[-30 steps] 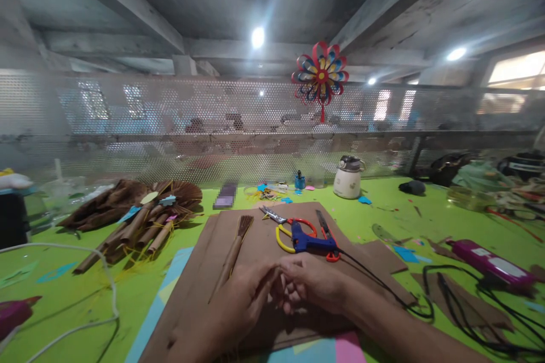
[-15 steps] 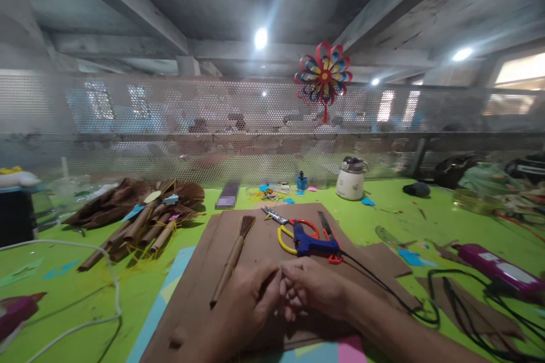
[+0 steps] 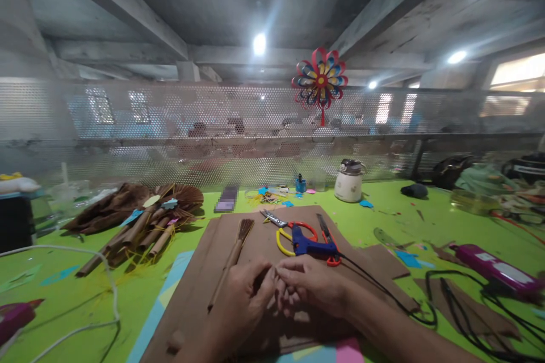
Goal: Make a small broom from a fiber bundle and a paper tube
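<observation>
Over the brown cardboard sheet point(image 3: 187, 295), my left hand point(image 3: 249, 295) and my right hand point(image 3: 310, 283) meet with fingertips pinched together. Whatever sits between the fingers is too small or hidden to make out. Left of my left hand lies a small brown paper broom point(image 3: 231, 258), its fringed end pointing away from me. Just beyond my right hand rests a blue glue gun point(image 3: 313, 245) with a black cord, lying across scissors point(image 3: 284, 236) with red and yellow handles. A utility knife point(image 3: 327, 232) with an orange-red end is beside them.
Rolled brown paper sticks point(image 3: 140, 232) are piled at the left. A white thermos point(image 3: 348, 182) stands at the back. Purple glue gun point(image 3: 496, 269) and black cords point(image 3: 451, 300) lie right; a white cable point(image 3: 113, 283) loops left. A perforated metal screen point(image 3: 238, 142) bounds the table.
My hands remain together over the cardboard, with only slight finger movement. The view has shifted a little; the tools and the broom lie as before.
</observation>
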The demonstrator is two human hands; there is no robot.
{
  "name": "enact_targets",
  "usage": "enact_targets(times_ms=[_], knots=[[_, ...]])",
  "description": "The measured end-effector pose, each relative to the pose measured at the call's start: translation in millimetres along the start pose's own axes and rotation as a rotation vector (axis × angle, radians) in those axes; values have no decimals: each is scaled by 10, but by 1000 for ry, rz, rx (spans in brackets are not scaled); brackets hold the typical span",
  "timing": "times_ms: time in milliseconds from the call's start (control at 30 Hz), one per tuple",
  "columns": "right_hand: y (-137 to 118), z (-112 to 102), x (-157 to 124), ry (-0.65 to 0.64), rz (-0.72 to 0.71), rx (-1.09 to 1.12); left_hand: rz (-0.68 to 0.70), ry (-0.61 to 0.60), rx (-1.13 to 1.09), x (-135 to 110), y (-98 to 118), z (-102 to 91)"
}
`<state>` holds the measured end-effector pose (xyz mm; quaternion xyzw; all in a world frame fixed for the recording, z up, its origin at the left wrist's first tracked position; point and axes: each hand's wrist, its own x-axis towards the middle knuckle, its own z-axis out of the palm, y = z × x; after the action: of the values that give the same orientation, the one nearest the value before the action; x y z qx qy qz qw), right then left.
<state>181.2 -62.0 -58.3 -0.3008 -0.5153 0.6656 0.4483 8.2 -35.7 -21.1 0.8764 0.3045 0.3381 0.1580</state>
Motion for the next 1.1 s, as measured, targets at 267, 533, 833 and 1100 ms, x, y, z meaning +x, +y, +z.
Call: enact_targets(times_ms=[267, 533, 833, 1100], knots=[[-20, -146, 56, 120, -55, -21, 78, -31, -144, -28, 72, -62], [36, -199, 129, 304, -48, -320, 195, 76, -112, -23, -113, 170], [-378, 87, -194, 278, -102, -555, 191, 77, -134, 81, -234, 228], [-348, -143, -1862, 865, -110, -1104, 298, -62, -137, 138, -236, 236]])
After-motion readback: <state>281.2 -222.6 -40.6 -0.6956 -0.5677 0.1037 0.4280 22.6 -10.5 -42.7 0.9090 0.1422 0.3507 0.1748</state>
